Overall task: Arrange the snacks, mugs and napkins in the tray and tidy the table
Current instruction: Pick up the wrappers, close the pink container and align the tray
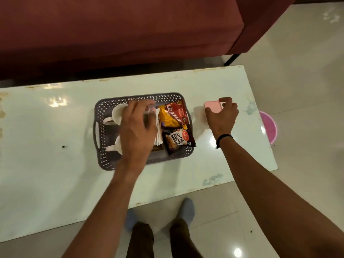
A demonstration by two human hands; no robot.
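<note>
White glossy table (55,146) with chipped edges, dark red sofa (111,34) behind it, pale tiled floor (297,71), pink bucket (269,127) on the floor just past the table's right end.

Grey perforated tray (104,155) sits mid-table and is mostly loaded. Two white mugs, far mug (118,112) and near mug (117,145), lie in its left half, handles pointing left. White napkins (159,133) stand in a stack at the centre, partly hidden by the hand. Aloo bhujia packet (173,116) and salted peanuts packet (176,140) fill the right half, the peanuts packet's corner lapping over the tray's rim.

Left hand (137,131) hovers over the tray centre, fingers spread and loosely curled, blurred; something pale sits under the fingertips, but cannot tell if it grips anything. Right hand (221,116) is outside the tray to its right, fingers and thumb curved around a pink box (213,107) resting on the table; contact looks made, grip partly closed on it, box not lifted.

Step, as a judgement: loading seems nearly done, now the tidy-up of the leftover pink box while the left hand settles the napkins. Next move calls for a firmer pinch on the box sides, a lift clear of the tray wall, then placing it in a free gap or off the table. Space in the tray is tight, so watch the packets.
</note>
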